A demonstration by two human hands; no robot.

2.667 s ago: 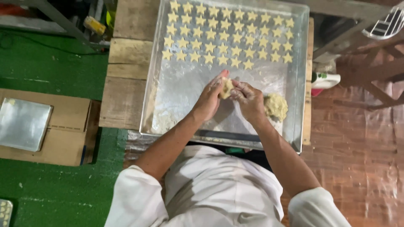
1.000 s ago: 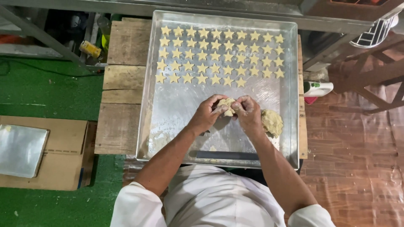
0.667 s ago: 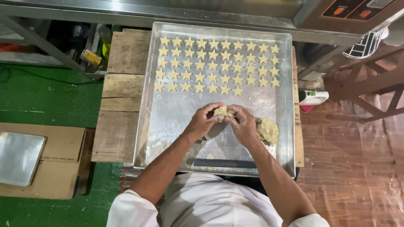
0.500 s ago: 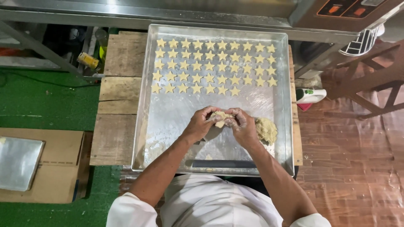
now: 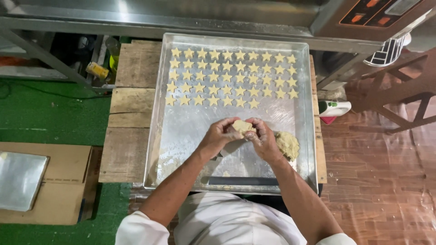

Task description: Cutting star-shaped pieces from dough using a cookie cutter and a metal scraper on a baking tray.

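Pale dough piece (image 5: 242,125): pinched between left hand (image 5: 219,137) and right hand (image 5: 263,140), above metal tray (image 5: 181,136). Done: four rows of star cookies (image 5: 231,77), last row incomplete. Remaining: dough lump (image 5: 287,145) beside right hand; tray's near half unfilled.

A tray (image 5: 181,136) sits at the frame's centre on a wooden table (image 5: 131,113). Rows of star cookies (image 5: 231,77) fill the tray's upper half. Below them, at mid-tray, the left hand (image 5: 218,138) and right hand (image 5: 263,140) meet around a dough piece (image 5: 241,126). A dough lump (image 5: 288,145) lies just right of the right hand. At lower left, a second tray (image 5: 20,181) lies on cardboard (image 5: 63,190). A machine (image 5: 227,16) spans the top edge.
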